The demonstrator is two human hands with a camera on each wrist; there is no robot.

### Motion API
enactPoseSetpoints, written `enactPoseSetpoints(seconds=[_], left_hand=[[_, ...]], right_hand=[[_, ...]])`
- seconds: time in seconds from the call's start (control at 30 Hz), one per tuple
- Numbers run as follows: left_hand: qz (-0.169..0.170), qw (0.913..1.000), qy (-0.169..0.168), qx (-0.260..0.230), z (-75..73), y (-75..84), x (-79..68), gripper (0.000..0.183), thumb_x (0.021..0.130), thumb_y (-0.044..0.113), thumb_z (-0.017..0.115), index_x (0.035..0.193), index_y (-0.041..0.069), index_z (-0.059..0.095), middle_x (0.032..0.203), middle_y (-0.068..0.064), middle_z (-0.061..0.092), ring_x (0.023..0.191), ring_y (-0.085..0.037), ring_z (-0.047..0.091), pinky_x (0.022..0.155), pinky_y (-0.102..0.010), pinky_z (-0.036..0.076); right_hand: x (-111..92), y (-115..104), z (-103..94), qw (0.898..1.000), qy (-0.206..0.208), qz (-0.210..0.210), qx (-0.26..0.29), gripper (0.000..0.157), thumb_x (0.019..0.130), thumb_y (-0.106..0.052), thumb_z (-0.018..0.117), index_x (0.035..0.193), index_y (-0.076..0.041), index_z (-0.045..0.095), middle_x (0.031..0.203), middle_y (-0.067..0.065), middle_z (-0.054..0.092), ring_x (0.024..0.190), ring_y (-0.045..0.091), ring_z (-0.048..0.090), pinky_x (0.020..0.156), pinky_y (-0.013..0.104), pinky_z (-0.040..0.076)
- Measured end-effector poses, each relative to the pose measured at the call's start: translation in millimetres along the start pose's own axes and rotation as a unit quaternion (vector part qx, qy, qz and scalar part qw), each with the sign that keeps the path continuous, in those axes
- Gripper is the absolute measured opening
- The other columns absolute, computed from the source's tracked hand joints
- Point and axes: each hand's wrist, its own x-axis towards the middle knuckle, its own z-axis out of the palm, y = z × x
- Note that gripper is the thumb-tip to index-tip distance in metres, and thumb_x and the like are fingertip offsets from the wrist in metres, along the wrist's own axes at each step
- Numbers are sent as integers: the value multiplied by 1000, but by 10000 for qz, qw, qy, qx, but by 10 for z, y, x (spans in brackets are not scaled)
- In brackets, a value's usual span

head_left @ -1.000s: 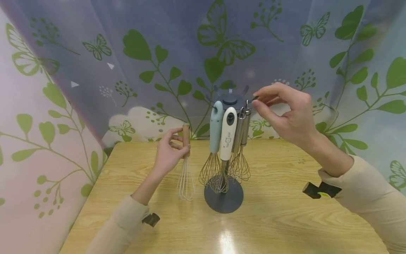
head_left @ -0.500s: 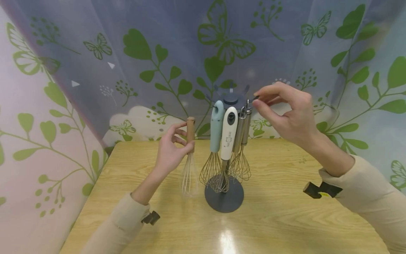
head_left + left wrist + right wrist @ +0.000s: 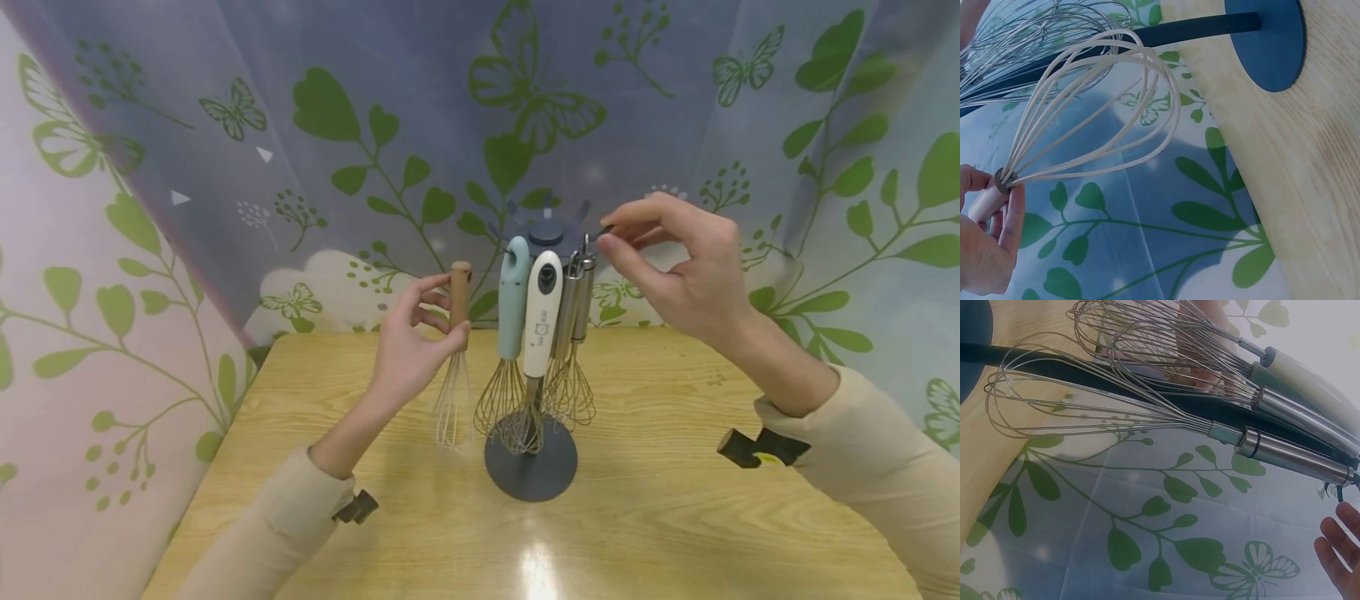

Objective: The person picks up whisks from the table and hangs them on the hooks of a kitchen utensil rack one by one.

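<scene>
My left hand (image 3: 408, 346) holds a whisk with a wooden handle (image 3: 459, 300), gripped between thumb and fingers. It hangs upright, apart from the stand, to the left of the light blue whisk (image 3: 513, 308). Its pale wire loops (image 3: 1169, 125) show fully in the left wrist view. At the upper right, my right hand (image 3: 690, 262) pinches the tip of a dark hook on the whisk stand (image 3: 546, 235). From the stand hang the light blue whisk, a white-handled whisk (image 3: 542, 317) and two steel-handled whisks; one steel handle (image 3: 1297, 459) lies near my right fingers in the right wrist view.
The stand's round dark base (image 3: 531, 471) rests on a wood-grain table (image 3: 675, 500). Several hooks at the back of the stand's top bear no whisk. A curtain (image 3: 420, 108) printed with leaves and butterflies closes off the back and sides.
My left hand has raised the wooden-handled whisk and brought it rightward, closer to the stand. The right hand keeps its place at the hook.
</scene>
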Motion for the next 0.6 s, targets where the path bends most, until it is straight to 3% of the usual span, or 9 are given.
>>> enactPoseSetpoints(seconds=[0.6], left_hand=[[222, 9996, 125, -135, -75, 147, 96, 57, 86, -3, 76, 141, 5, 61, 114, -18, 66, 82, -18, 65, 62, -22, 61]], right_hand=[[0, 6, 15, 9999, 85, 90, -14, 19, 96, -14, 77, 100, 5, 75, 82, 20, 74, 85, -14, 66, 79, 7, 56]])
